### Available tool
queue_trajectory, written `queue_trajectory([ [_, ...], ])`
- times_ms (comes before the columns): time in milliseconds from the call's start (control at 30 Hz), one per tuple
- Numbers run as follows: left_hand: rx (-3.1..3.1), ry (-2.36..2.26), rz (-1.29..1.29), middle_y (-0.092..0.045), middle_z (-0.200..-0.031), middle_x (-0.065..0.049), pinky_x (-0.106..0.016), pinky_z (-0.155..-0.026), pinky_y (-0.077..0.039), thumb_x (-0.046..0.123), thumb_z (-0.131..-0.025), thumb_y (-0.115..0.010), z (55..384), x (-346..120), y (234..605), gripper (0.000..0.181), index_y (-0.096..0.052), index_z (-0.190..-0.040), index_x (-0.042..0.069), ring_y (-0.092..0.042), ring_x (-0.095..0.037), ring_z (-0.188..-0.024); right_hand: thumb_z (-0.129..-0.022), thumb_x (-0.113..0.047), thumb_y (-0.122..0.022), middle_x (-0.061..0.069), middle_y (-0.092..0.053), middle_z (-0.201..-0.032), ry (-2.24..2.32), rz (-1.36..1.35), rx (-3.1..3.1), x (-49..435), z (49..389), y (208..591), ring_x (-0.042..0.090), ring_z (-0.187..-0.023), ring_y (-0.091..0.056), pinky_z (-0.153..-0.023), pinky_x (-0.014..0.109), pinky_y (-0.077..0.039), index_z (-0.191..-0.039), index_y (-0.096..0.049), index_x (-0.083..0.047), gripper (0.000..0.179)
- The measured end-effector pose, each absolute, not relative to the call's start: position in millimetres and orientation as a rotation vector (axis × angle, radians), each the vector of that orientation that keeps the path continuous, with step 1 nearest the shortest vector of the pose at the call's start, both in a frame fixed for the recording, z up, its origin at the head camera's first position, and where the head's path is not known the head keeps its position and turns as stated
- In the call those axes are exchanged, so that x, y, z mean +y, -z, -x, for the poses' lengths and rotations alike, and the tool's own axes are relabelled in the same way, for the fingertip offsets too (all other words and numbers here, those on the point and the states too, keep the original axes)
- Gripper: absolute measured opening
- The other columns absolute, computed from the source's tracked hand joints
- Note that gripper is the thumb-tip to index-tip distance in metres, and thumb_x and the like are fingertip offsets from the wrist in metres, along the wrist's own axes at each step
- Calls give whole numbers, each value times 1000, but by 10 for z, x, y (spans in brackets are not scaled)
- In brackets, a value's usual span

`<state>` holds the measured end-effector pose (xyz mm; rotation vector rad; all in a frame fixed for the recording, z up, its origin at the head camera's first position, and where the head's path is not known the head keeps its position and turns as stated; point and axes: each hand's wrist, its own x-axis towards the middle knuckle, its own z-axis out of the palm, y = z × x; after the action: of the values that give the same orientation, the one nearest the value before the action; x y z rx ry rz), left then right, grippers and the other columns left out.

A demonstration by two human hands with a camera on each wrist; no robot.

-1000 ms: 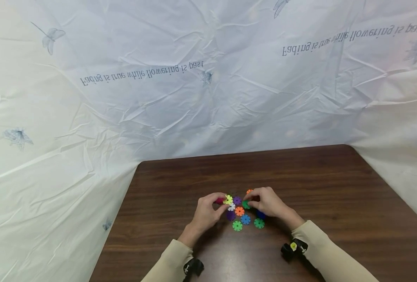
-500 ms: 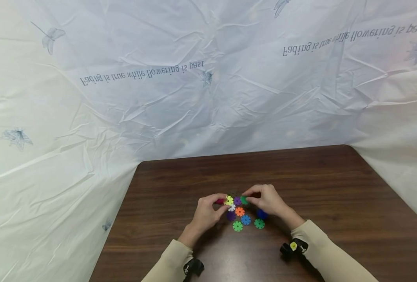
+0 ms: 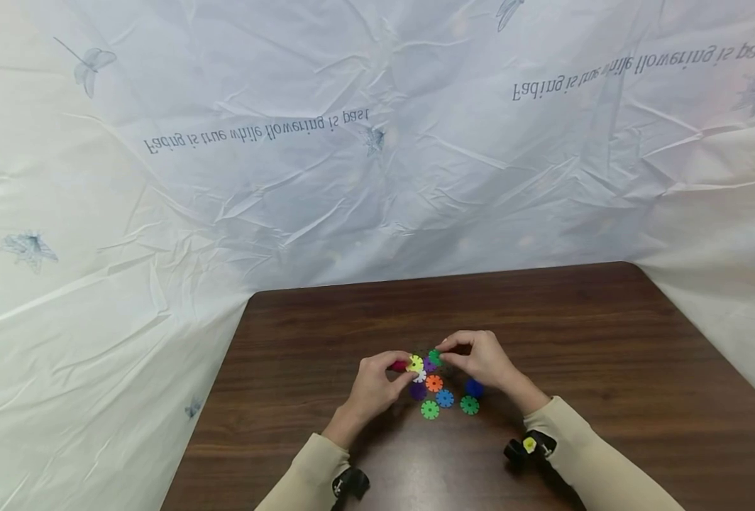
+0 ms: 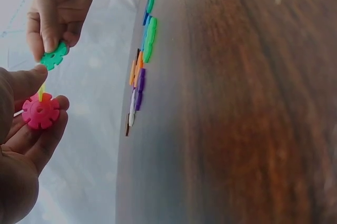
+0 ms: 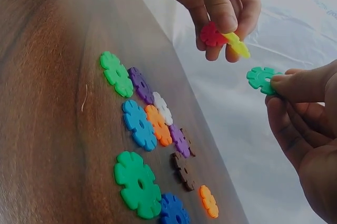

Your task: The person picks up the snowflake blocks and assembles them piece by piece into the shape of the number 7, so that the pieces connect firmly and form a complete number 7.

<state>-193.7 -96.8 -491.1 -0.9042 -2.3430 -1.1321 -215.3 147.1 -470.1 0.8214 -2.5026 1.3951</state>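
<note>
While the left hand (image 3: 374,383) grips pink and yellow discs (image 3: 417,362) in the head view, the right hand (image 3: 483,359) pinches a green disc (image 3: 435,358) at their three o'clock; left wrist, it's at one; right wrist, I see loose discs (image 5: 152,118) at its eight.

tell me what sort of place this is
Likely an indoor, makeshift recording booth: wrinkled white printed sheeting hangs around a wood-grain table, and two black wrist-worn devices are in view.
</note>
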Motion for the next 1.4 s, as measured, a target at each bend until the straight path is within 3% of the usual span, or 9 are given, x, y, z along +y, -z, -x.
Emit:
queue_trajectory([
  [333, -2362, 1131, 917, -71, -91, -1, -19, -67, -55, 15, -82, -79, 1928, -972, 4855, 17, -69, -94, 9, -63, -7, -76, -86, -11, -74, 1, -73, -94, -1505, -856, -2449, 1418, 2139, 4677, 14, -72, -67, -60, 25, -55, -92, -76, -17, 8],
  [600, -2361, 1142, 926, -69, -87, -2, -22, -65, -56, 16, -80, -81, 1927, -959, 4867, 19, -68, -92, 8, -62, -8, -75, -85, 2, -71, 11, -73, -96, -1519, -874, -2438, 1370, 2112, 4617, 24, -74, -69, -61, 27, -56, -93, -75, -5, 12],
  [833, -2357, 1134, 956, -70, -91, -4, -19, -67, -55, 17, -80, -81, 1925, -954, 4881, 23, -70, -98, 6, -64, -8, -76, -84, 6, -70, 15, -72, -94, -1507, -924, -2410, 1330, 1964, 4369, 19, -76, -69, -62, 25, -56, -92, -74, -1, 11],
  [1067, -2356, 1141, 984, -68, -96, -5, -17, -68, -54, 16, -80, -81, 1925, -951, 4877, 27, -70, -102, 5, -63, -10, -77, -82, 9, -70, 14, -72, -93, -1509, -961, -2358, 1307, 1971, 4392, 15, -74, -67, -59, 26, -55, -91, -74, -1, 13],
  [1400, -2361, 1118, 1009, -67, -98, -4, -17, -69, -54, 19, -81, -81, 1921, -962, 4878, 30, -70, -105, 4, -62, -8, -78, -80, 12, -71, 15, -72, -91, -1511, -989, -2308, 1251, 1979, 4444, 27, -75, -68, -60, 34, -57, -88, -74, 0, 15],
])
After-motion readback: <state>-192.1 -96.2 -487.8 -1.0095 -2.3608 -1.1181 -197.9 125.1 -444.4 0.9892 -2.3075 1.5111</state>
